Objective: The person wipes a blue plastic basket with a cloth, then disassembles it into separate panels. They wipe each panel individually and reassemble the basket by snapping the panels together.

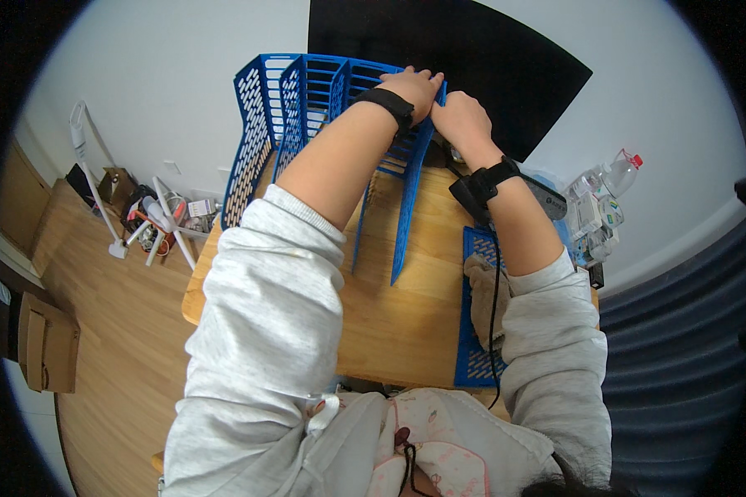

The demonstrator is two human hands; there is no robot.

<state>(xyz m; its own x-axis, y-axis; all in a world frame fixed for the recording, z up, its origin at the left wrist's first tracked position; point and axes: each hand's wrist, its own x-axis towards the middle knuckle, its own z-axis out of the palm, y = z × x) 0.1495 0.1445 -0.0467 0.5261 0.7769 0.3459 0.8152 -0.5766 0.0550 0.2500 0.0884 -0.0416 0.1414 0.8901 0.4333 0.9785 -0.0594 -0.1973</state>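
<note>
A blue perforated plastic file rack (246, 136) with several upright dividers stands at the far side of the wooden table (391, 335). My left hand (413, 90) lies over its top rear rail near the right end, fingers reaching past the rail. Against the outer side of the right end panel (410, 211), my right hand (464, 118) is curled at the panel's top rear corner; its fingertips are hidden. Both hands touch the rack at this corner. My left forearm covers part of the middle dividers. A separate blue perforated panel (469, 368) lies flat at the right, partly under a beige cloth (486, 298).
A large black screen (510, 68) is behind the rack. Clear plastic bottles (621, 174) and small boxes (587, 214) crowd the table's right side. A black cable (495, 310) runs past the cloth. On the floor are a white stick vacuum (93, 180) and a cardboard box (59, 348).
</note>
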